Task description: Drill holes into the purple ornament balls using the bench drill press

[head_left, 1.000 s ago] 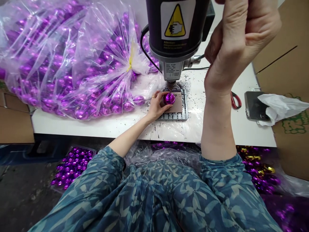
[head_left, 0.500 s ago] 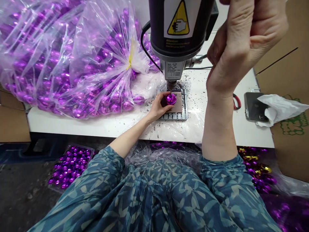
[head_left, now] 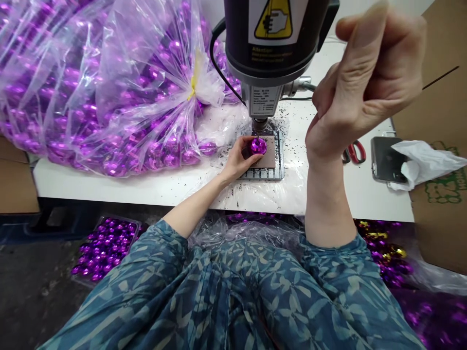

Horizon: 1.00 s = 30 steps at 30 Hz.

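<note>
My left hand (head_left: 238, 158) pinches a shiny purple faceted ball (head_left: 258, 146) between thumb and fingers. The ball rests on a brown square board (head_left: 269, 158), which lies on the slotted metal base (head_left: 280, 170) of a drill press (head_left: 270, 53). Directly above the ball is the chuck (head_left: 260, 125), and its thin bit comes down to the ball's top. My right hand (head_left: 368, 82) is raised beside the machine, closed in a fist around the drill press lever (head_left: 310, 87). Most of that lever is hidden by the hand.
A large clear bag (head_left: 109, 87) of purple balls, tied in yellow, fills the table's left. Dark shavings surround the base. Red-handled scissors (head_left: 357, 152), a dark phone (head_left: 386, 158) and crumpled tissue (head_left: 423, 158) lie right. Below left stands a tray of purple balls (head_left: 105, 248); cardboard (head_left: 438, 233) borders the right.
My right hand has come slightly down and left, turning at the wrist. The thin bit now shows at the ball's top. My left hand keeps its pinch on the ball; the view has shifted slightly.
</note>
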### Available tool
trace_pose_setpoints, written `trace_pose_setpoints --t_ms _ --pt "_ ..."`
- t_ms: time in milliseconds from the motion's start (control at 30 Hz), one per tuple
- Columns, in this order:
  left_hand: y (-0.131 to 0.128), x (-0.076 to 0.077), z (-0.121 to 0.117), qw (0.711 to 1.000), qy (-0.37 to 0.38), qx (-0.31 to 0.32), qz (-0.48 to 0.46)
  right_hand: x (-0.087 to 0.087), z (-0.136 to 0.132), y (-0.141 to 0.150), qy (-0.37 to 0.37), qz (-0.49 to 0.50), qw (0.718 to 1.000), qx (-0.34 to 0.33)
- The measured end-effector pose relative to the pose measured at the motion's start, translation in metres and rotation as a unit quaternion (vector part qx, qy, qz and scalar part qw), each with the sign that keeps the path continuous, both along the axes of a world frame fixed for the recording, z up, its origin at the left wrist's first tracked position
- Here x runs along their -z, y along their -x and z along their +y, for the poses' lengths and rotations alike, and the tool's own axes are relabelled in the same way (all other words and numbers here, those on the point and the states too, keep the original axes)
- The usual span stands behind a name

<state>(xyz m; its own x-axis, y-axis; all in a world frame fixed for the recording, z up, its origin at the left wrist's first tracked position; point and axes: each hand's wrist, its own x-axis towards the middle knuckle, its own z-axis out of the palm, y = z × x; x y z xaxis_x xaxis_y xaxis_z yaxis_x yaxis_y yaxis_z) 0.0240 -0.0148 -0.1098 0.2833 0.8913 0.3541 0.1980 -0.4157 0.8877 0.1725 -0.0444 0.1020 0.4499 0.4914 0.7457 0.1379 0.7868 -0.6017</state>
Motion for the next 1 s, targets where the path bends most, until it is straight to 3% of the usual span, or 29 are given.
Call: trace_pose_setpoints --t_ms 167,400,633,867,933,1000 --pt "0.001 0.000 0.000 1.000 -0.006 0.005 -0.004 0.010 -0.002 0.003 -0.006 0.010 0.999 0.042" --pt "0.000 0.001 0.001 1.000 -0.008 0.005 -0.004 0.036 0.016 0.001 -0.134 0.027 0.990 0.013" --pt "0.000 0.001 0.002 1.000 -0.001 0.002 -0.018 0.050 0.008 -0.012 -0.065 -0.030 0.997 -0.017" --pt "-0.002 0.002 0.000 0.999 0.017 0.004 -0.036 0.069 0.015 -0.015 -0.067 -0.027 0.997 0.029" --pt "-0.003 0.002 0.000 0.999 0.025 0.006 -0.041 0.066 0.016 -0.013 -0.076 -0.030 0.996 0.027" --pt "-0.002 0.002 0.002 0.999 0.028 0.009 -0.039 0.049 0.018 -0.009 -0.087 -0.011 0.996 0.019"
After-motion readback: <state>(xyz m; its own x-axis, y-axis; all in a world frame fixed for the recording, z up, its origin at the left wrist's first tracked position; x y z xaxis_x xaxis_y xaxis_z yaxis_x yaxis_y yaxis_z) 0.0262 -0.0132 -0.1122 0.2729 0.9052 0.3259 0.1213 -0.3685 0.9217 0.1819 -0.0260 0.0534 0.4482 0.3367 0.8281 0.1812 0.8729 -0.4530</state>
